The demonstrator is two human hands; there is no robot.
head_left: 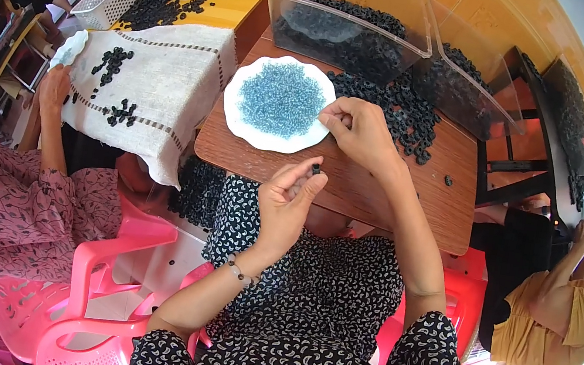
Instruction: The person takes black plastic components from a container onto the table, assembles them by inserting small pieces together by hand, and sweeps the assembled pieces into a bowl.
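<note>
Here's the head view, and the left hand (288, 201) sits low over the near edge of the brown table (395, 190), palm turned up, with thumb and fingers pinching one small black piece (316, 169). Up and to the right comes the right hand (362, 133), thumb and forefinger drawn together at the right rim of a white plate (234, 116); whether they grip anything tiny, I cannot tell. That plate, wavy-edged, lies on the table's left part, and blue beads (281, 99) cover its middle. The black piece is in front of the plate, toward its lower right, apart from it.

Behind the right hand, loose black pieces (402, 116) spread across the tabletop, and beyond them two clear bins, a left bin (279, 20) and a right bin (500, 111), hold plenty more. Over at left, a co-worker's hand (55, 86) is by a smaller white dish (70, 50), beside a pale cloth (173, 69) dotted with black pieces. Far right, another person in a yellow top (548, 323) works too.
</note>
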